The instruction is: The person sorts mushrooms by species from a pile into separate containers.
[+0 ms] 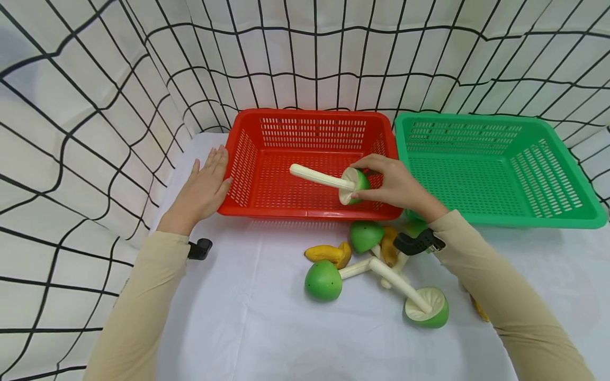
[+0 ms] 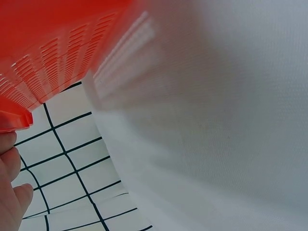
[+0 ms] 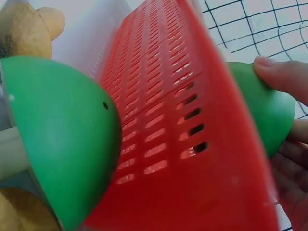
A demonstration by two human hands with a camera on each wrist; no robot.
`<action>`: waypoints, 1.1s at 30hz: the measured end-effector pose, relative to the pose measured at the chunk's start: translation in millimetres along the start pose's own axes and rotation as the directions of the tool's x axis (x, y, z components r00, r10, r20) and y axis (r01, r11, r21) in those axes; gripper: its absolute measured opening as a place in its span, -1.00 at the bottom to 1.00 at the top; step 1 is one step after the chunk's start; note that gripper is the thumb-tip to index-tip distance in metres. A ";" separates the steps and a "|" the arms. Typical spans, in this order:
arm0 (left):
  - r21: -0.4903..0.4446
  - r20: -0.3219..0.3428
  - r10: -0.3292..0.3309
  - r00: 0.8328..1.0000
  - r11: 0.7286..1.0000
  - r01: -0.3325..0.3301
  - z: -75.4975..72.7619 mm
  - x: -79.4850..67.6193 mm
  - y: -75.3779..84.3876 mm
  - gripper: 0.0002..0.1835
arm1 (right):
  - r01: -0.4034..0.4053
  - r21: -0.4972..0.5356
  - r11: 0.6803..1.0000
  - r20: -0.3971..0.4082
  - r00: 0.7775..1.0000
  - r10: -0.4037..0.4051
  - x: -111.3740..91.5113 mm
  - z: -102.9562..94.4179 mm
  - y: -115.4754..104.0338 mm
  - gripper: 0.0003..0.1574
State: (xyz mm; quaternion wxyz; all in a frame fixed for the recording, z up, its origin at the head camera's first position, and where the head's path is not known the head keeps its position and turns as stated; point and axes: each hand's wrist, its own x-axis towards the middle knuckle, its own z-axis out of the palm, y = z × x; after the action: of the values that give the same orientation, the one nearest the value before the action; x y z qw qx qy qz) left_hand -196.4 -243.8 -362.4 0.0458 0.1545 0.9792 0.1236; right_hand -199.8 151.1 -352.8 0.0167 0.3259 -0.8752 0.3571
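My right hand pinches a toy mushroom by its green cap, thumb on one side and fingers on the other. Its pale stem points left, over the inside of the red basket. In the right wrist view the held mushroom's cap shows beyond the basket's slotted wall. My left hand lies against the basket's left rim with fingers extended and holds nothing. The left wrist view catches only part of this hand, with fingertips at the red rim.
A green basket stands right of the red one. In front lie more green-capped mushrooms and several yellow-brown, lumpy pieces, some partly hidden by my right arm. Black-lined white curtains hang behind and at left.
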 end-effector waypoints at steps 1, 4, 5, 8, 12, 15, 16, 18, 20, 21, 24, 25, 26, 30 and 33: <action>0.000 0.000 0.001 1.000 1.000 -0.001 0.2 0.2 0.2 -0.33 | -0.011 -0.001 1.000 0.006 1.000 0.011 1.2 1.3 1.3 -0.34; 0.002 0.002 0.000 1.000 1.000 0.000 0.4 0.7 0.8 -0.32 | -0.045 0.002 0.999 0.032 0.998 0.045 4.7 5.4 5.6 -0.33; 0.002 0.003 -0.001 1.000 1.000 0.001 0.4 0.7 1.0 -0.32 | -0.055 0.005 0.998 0.042 0.998 0.055 5.9 6.7 6.5 -0.33; 0.003 0.006 -0.006 1.000 1.000 0.006 0.4 0.9 1.2 -0.32 | -0.081 -0.002 0.997 0.070 0.994 0.081 9.2 9.6 8.3 -0.32; 0.005 0.010 -0.009 1.000 1.000 0.009 0.1 0.8 1.5 -0.32 | -0.101 -0.034 0.994 0.101 0.989 0.104 13.3 12.0 7.2 -0.30; 0.009 0.012 -0.011 1.000 1.000 0.011 -0.2 0.4 1.6 -0.32 | -0.122 -0.071 0.990 0.136 0.982 0.131 15.8 13.8 6.0 -0.27; 0.011 0.013 -0.013 1.000 1.000 0.012 -0.3 0.2 1.4 -0.32 | -0.129 -0.082 0.988 0.150 0.979 0.140 16.5 14.4 5.6 -0.26; 0.012 0.013 -0.011 1.000 1.000 0.011 -0.3 0.2 1.4 -0.32 | -0.145 -0.104 0.984 0.175 0.971 0.162 17.6 15.6 5.3 -0.24; 0.011 0.013 -0.011 1.000 1.000 0.011 -0.2 0.0 1.4 -0.32 | -0.155 -0.121 0.980 0.193 0.965 0.176 18.2 16.4 4.7 -0.23; 0.011 0.013 -0.010 1.000 1.000 0.010 -0.2 0.0 1.4 -0.32 | -0.158 -0.128 0.979 0.199 0.963 0.182 18.4 16.7 4.4 -0.22; 0.012 0.013 -0.007 1.000 1.000 0.007 0.0 0.2 1.2 -0.32 | -0.153 -0.150 0.977 0.206 0.961 0.182 18.1 16.8 3.0 -0.22; 0.012 0.012 -0.006 1.000 1.000 0.006 0.0 0.3 1.1 -0.32 | -0.147 -0.157 0.977 0.207 0.962 0.178 18.1 17.0 2.7 -0.25; 0.011 0.011 -0.004 1.000 1.000 0.004 0.0 0.4 1.0 -0.32 | -0.138 -0.164 0.977 0.208 0.963 0.171 18.1 17.1 2.6 -0.31; 0.011 0.009 -0.002 1.000 1.000 0.002 0.1 0.5 0.6 -0.32 | -0.096 -0.185 0.978 0.197 0.971 0.132 18.0 17.5 3.8 -0.59; 0.010 0.009 -0.005 1.000 1.000 0.005 0.6 0.5 0.3 -0.32 | -0.092 -0.185 0.978 0.187 0.974 0.127 17.9 17.4 4.8 -0.68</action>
State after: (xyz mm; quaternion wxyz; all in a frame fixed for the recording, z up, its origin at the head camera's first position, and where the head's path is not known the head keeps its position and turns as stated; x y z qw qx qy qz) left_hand -196.7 -243.2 -362.9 0.0496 0.1530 0.9799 0.1181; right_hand -213.1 132.5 -364.0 -0.0616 0.3083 -0.9172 0.2448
